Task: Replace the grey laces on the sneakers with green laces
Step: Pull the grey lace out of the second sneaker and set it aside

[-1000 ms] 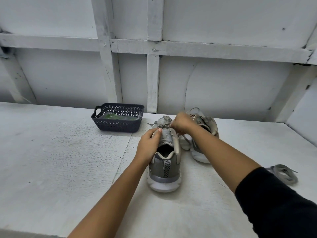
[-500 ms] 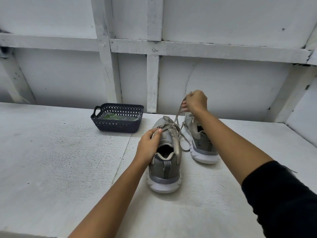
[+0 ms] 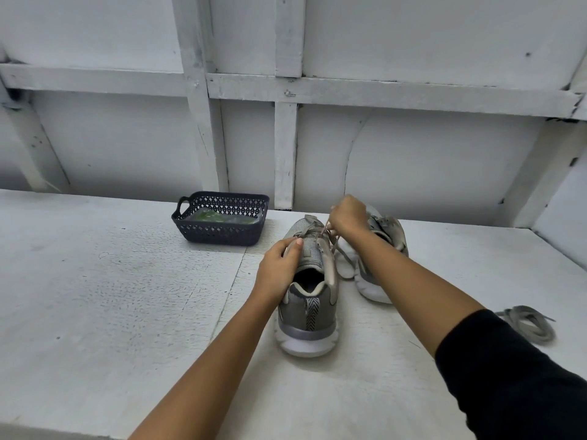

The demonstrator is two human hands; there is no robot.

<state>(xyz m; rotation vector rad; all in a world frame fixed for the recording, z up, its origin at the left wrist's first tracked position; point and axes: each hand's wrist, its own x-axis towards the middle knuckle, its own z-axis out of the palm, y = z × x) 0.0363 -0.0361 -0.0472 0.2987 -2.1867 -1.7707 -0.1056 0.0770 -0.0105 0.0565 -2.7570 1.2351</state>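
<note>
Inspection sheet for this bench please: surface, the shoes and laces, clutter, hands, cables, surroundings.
Surface: white painted table, rough finish, a seam running across it.
Job's things: near sneaker stands heel towards the camera, with its grey lace partly pulled out. The far sneaker stands to its right, partly hidden by the arm. A loose grey lace lies bunched at the right. The green laces lie in a dark basket.
Clutter: nothing seen.
Hands: left hand grips the near sneaker's upper. Right hand pinches the grey lace above the shoe.
Cables: nothing seen.
Surroundings: white wall with wooden battens.
</note>
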